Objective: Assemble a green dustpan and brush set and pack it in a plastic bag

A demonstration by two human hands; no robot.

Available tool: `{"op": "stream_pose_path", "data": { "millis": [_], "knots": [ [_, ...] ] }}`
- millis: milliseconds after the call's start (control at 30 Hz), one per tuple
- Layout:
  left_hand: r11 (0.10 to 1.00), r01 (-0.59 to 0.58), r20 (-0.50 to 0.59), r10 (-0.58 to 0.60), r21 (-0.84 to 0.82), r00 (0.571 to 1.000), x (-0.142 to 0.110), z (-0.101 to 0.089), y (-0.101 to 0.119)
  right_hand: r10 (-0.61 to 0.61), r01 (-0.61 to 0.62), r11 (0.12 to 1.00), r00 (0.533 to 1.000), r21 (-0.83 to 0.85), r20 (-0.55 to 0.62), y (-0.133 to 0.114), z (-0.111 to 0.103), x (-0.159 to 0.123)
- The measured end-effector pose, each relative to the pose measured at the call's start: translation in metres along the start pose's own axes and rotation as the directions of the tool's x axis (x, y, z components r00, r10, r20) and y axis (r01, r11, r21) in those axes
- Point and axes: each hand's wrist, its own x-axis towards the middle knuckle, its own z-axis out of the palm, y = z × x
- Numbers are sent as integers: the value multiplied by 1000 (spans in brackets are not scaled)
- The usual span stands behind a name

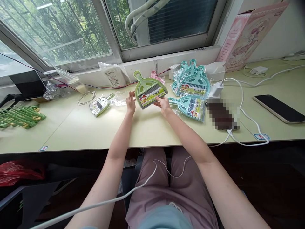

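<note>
Head view: a light-green plastic dustpan-and-brush set (152, 95) is held up before the hands, over a pale-yellow table (95, 133). Its lower edge is pinched by the right hand (164, 105); beside its other edge, the left hand (130, 102) is loosely curled, contact unclear. Handling seems underway; steady support is called for.

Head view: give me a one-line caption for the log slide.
Both hands, left and right, hold a green dustpan set beside teal sets.
</note>
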Motion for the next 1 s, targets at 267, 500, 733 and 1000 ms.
{"op": "stream_pose_path", "data": {
  "millis": [267, 500, 733, 1000],
  "knots": [
    [549, -111, 164, -48, 828, 985, 4, -21, -27, 13, -9, 998, 998, 66, -61, -11, -8, 2],
    [656, -183, 228, 17, 732, 974, 0, -10, -8, 9, 0, 996, 994, 84, -111, -14, -16, 8],
    [655, -289, 329, 64, 698, 942, -6, -5, -13, 32, -21, 996, 992, 91, -121, -16, -17, 9],
    [770, -468, 566, 172, 434, 807, -13, 7, 0, 52, -45, 997, 992, 69, -116, -15, -16, 9]
  ]
}}
